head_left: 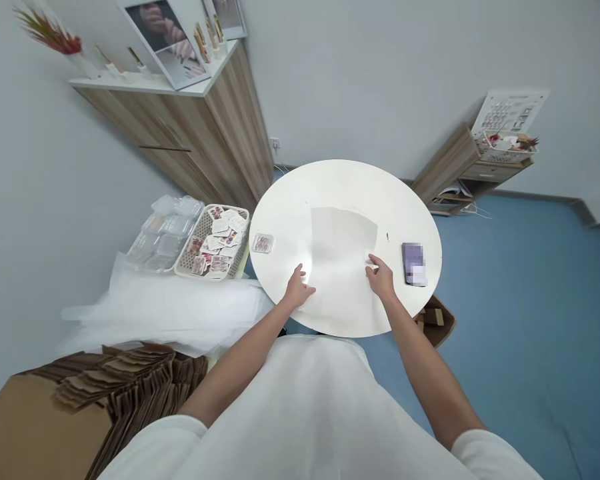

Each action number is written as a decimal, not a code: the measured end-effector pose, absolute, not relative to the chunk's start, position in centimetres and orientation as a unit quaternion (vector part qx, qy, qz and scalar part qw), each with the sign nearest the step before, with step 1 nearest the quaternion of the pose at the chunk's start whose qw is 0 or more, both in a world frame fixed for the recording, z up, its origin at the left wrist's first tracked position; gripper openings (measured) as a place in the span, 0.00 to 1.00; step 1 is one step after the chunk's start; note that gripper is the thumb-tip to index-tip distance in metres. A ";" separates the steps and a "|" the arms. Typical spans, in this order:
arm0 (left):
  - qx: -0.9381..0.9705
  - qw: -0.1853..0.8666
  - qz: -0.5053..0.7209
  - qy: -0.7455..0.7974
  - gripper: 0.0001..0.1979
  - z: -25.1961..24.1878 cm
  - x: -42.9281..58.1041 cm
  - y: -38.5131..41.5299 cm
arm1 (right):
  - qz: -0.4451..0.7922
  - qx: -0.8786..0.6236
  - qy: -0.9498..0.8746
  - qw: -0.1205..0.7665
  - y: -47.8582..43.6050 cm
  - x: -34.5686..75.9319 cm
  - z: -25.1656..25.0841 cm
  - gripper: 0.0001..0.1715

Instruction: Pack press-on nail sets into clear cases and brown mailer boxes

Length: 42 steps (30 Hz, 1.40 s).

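Observation:
A thin white sheet (343, 250) lies on the round white table (285, 200) in front of me, its far edge slightly wavy. My left hand (298, 289) is at the sheet's near left edge, thumb and fingers spread apart. At the right edge is my right hand (381, 277), its fingers apart and their tips touching or just above the sheet. Left of the sheet sits a small clear case (263, 243) with reddish pieces inside. A purple pack (413, 257), partly blurred, rests near the table's right rim.
Left of the table stand a basket (180, 265) of small cards and packets, clear plastic boxes (167, 230), white sheeting (180, 303) and folded cardboard (45, 413). An open carton (443, 327) is under the right rim. Wooden cabinets (230, 127) stand behind.

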State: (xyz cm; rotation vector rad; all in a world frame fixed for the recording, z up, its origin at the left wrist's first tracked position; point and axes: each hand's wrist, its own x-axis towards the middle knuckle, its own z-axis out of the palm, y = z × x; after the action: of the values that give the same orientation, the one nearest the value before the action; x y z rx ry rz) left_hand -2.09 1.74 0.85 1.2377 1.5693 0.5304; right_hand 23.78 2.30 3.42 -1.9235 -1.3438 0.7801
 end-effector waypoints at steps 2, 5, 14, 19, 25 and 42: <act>0.525 0.490 0.205 0.665 0.44 0.2 -1.1 1.9 | 0.305 -0.734 -0.523 0.309 2.4 24.9 2.3 0.29; 0.535 0.469 0.190 0.677 0.42 -0.8 -0.1 1.7 | 0.314 -0.718 -0.548 0.292 2.7 25.8 1.0 0.29; 0.586 0.393 0.150 0.693 0.38 -2.3 0.7 1.5 | 0.289 -0.704 -0.625 0.173 3.2 26.1 -3.1 0.30; 0.626 0.358 0.096 0.686 0.38 -2.1 0.7 1.5 | 0.181 -0.743 -0.627 0.149 2.6 25.3 -3.2 0.31; 0.677 0.282 0.033 0.679 0.39 -1.5 0.7 1.0 | 0.141 -0.701 -0.687 0.128 0.1 23.5 -1.5 0.28; 0.845 0.229 -0.021 0.482 0.33 -2.7 -0.8 4.3 | 0.169 -0.718 -0.675 0.017 0.7 22.9 -2.7 0.21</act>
State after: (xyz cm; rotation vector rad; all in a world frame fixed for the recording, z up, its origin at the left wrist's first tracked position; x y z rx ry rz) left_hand -0.76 4.29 -2.66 2.3274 1.3282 -0.0581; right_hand 22.86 0.72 -2.68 -2.2320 -2.0984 0.5253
